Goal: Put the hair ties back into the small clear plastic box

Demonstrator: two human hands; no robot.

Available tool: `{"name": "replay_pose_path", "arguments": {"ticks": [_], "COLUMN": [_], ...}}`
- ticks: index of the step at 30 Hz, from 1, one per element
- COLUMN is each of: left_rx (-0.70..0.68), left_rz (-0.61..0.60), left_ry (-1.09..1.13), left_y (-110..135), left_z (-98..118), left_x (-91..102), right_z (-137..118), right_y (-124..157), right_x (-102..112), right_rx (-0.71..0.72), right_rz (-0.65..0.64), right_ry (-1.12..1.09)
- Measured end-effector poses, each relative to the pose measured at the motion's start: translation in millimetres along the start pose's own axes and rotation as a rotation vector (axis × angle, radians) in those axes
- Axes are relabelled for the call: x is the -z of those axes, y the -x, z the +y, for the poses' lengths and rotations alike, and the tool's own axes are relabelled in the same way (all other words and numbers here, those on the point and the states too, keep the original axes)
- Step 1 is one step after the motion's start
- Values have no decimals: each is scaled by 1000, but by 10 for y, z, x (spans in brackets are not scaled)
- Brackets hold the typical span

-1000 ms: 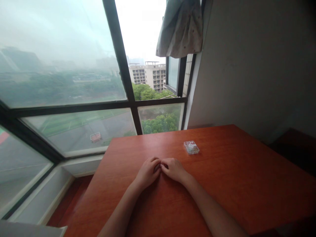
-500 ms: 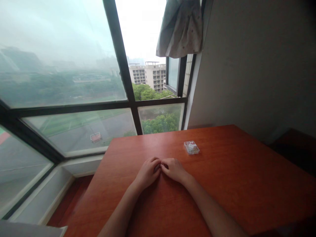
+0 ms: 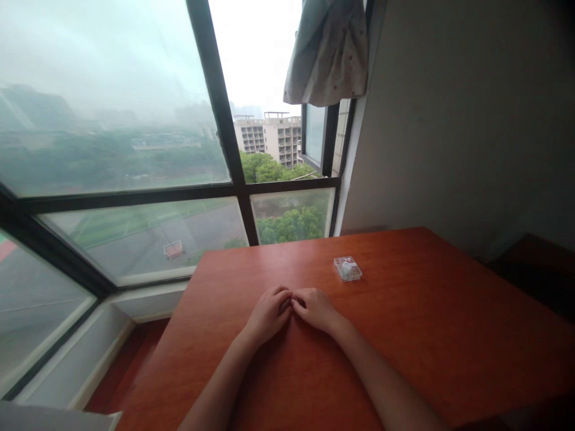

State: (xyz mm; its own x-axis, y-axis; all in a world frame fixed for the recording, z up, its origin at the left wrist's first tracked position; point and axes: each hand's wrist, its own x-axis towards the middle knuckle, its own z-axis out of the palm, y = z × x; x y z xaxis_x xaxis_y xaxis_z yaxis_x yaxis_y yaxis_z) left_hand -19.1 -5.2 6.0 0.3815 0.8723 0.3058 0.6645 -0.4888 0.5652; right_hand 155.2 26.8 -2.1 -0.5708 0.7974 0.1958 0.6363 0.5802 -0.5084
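Observation:
My left hand (image 3: 268,312) and my right hand (image 3: 315,307) rest side by side on a reddish-brown wooden table (image 3: 440,335), fingers curled under and fingertips touching each other. Whether anything is held between the fingertips is hidden. A small clear plastic box (image 3: 347,268) with tiny pieces inside lies on the table beyond my right hand, about a hand's width away, untouched.
A large window with dark frames (image 3: 224,143) stands behind the table's far edge. A bunched curtain (image 3: 330,54) hangs at the top. A grey wall (image 3: 458,120) runs along the right. A white sill (image 3: 90,359) lies low on the left.

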Motion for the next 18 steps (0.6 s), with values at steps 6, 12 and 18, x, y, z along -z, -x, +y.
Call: {"name": "replay_pose_path", "arguments": {"ticks": [6,12,18], "left_rx": [-2,-5,-1], "left_rz": [3,12,6], "left_ry": [13,6,-4], "left_y": [1,9,4], "left_z": [-4,-18,-17], "left_x": [-1,-20,-14], "right_z": [-6,14,9], "right_y": [-7,-5,-5], "right_x": [-1,-10,-1], "right_rx": [-17,-10,-1], "right_rz": [-14,-12,-14], "right_ry": [-1,1,-26]}}
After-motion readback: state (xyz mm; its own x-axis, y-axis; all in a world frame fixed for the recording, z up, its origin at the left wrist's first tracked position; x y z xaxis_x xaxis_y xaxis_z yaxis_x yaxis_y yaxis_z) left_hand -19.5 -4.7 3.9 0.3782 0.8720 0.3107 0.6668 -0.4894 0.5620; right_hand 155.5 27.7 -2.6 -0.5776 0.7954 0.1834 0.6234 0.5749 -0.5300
